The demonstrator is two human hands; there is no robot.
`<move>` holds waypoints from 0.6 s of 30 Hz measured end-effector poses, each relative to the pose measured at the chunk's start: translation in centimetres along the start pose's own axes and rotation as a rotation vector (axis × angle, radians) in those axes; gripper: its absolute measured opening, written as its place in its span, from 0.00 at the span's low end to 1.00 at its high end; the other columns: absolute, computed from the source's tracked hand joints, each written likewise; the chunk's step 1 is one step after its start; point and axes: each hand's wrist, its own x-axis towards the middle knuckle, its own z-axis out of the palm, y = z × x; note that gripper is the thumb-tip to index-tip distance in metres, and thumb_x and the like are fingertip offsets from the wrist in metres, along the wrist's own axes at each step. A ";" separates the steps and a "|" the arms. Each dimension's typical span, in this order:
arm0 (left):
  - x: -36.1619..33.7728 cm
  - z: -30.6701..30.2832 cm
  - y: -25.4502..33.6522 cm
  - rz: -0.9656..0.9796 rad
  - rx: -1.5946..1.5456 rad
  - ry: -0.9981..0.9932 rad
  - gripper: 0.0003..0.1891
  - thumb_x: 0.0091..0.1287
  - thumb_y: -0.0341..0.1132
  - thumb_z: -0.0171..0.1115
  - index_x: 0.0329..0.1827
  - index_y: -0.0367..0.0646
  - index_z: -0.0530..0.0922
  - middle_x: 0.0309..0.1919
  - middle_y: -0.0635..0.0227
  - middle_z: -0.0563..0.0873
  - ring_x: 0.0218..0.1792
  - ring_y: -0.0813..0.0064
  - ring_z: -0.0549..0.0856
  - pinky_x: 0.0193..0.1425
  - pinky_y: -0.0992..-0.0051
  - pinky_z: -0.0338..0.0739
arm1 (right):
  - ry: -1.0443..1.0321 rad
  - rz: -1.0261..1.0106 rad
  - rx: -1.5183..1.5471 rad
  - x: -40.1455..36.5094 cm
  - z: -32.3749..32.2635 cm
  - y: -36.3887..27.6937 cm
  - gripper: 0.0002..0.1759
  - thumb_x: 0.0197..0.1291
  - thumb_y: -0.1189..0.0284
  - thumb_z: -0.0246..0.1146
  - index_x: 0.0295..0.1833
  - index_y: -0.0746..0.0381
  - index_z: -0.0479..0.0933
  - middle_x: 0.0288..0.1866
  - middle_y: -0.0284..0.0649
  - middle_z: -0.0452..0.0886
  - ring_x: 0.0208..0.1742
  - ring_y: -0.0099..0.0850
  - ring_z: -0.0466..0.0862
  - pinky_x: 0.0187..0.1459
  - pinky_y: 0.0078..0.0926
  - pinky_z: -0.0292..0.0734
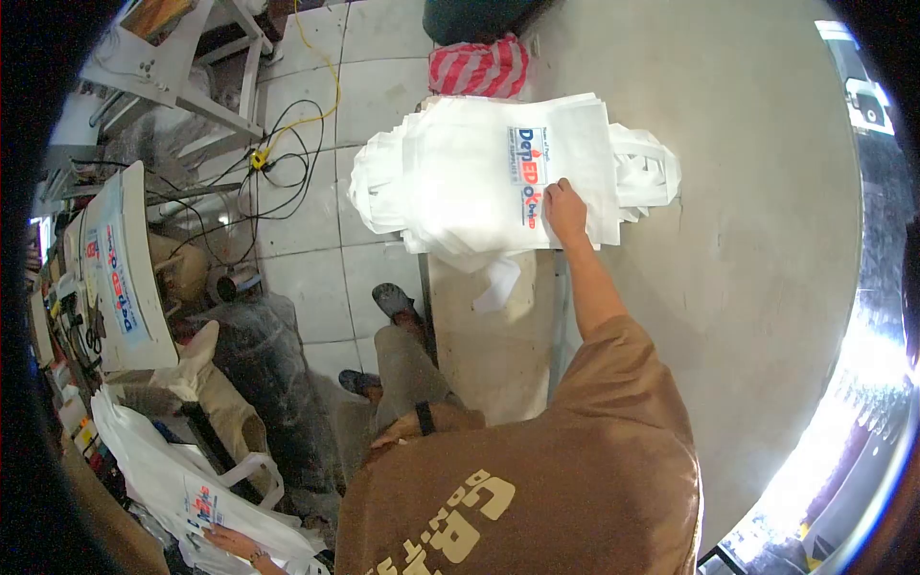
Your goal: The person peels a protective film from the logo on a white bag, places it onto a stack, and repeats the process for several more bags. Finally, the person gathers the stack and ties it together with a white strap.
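Observation:
My right hand [565, 211] is on the top of a stack of white fabric tote bags [460, 182], its fingers bent and closed on the top bag beside the red and blue "DepED" print [529, 177]. Loop handles [647, 171] stick out at both ends of the stack. At the lower left, my left hand [233, 543], with a band at the wrist, lies with fingers stretched out on another pile of white tote bags [168, 470]. A similar print and a handle [259, 470] show on that pile.
A pale board [125, 268] with the same print stands at the left. Black and yellow cords [287, 144] lie on the tiled floor near a metal-legged table [153, 72]. A red-and-white striped bag [479, 67] sits beyond the stack. The grey tabletop [747, 259] extends right.

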 end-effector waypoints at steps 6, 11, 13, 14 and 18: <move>0.4 -0.9 1.0 0.041 0.133 0.025 0.27 0.78 0.38 0.45 0.77 0.35 0.63 0.74 0.36 0.63 0.71 0.37 0.68 0.71 0.40 0.65 | 0.109 0.046 0.029 1.0 2.5 1.2 0.09 0.69 0.70 0.57 0.46 0.65 0.74 0.40 0.50 0.78 0.36 0.49 0.83 0.37 0.47 0.79; 0.4 -1.1 1.5 0.007 0.088 -0.014 0.27 0.78 0.37 0.45 0.76 0.33 0.63 0.74 0.36 0.64 0.71 0.36 0.68 0.72 0.41 0.64 | 0.202 0.316 0.901 2.9 2.8 3.5 0.11 0.76 0.67 0.53 0.50 0.65 0.71 0.42 0.44 0.83 0.27 0.26 0.78 0.31 0.25 0.75; 0.4 -0.6 1.3 0.006 0.042 0.014 0.27 0.78 0.37 0.45 0.76 0.33 0.64 0.74 0.36 0.64 0.71 0.36 0.68 0.72 0.41 0.64 | 0.208 0.380 1.107 2.3 -0.1 2.0 0.12 0.77 0.65 0.53 0.50 0.64 0.70 0.42 0.40 0.83 0.27 0.18 0.74 0.30 0.18 0.73; 0.2 -0.4 0.9 0.030 0.076 0.015 0.27 0.78 0.37 0.45 0.76 0.32 0.63 0.73 0.35 0.64 0.71 0.35 0.68 0.73 0.41 0.63 | 0.199 0.404 1.067 2.2 -1.0 1.9 0.12 0.77 0.65 0.53 0.50 0.65 0.70 0.42 0.41 0.83 0.27 0.20 0.75 0.31 0.21 0.74; -0.3 0.5 0.5 0.016 0.250 -0.067 0.26 0.78 0.36 0.44 0.75 0.31 0.64 0.72 0.33 0.66 0.71 0.33 0.68 0.75 0.40 0.61 | 0.225 0.039 0.478 1.0 -1.2 2.3 0.11 0.68 0.67 0.62 0.45 0.65 0.79 0.40 0.44 0.82 0.34 0.36 0.82 0.40 0.33 0.78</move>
